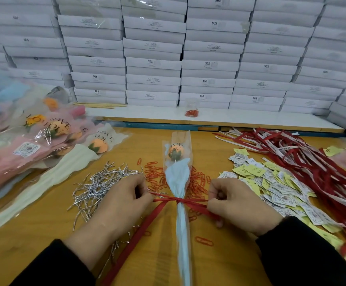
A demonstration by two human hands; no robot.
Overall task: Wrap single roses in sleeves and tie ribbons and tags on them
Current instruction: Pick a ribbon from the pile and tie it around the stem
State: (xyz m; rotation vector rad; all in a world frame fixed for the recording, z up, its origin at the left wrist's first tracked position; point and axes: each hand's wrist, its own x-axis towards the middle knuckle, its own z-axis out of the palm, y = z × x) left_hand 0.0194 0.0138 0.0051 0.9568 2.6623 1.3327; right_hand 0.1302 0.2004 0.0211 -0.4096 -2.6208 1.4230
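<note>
Fingers of the left hand and right hand curl tight, each pinching one end of the red ribbon crossed over the wrapped rose. That rose lies between them on the table, stem near, bloom far; both hands equally close. Paper clips surround it, tags right.

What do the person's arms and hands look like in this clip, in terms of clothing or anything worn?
Both arms are covered by long black sleeves: the left sleeve and the right sleeve each end at the wrist. The left hand and right hand are bare, with no gloves. No rings, watch or bracelets are visible from the head view.
</note>
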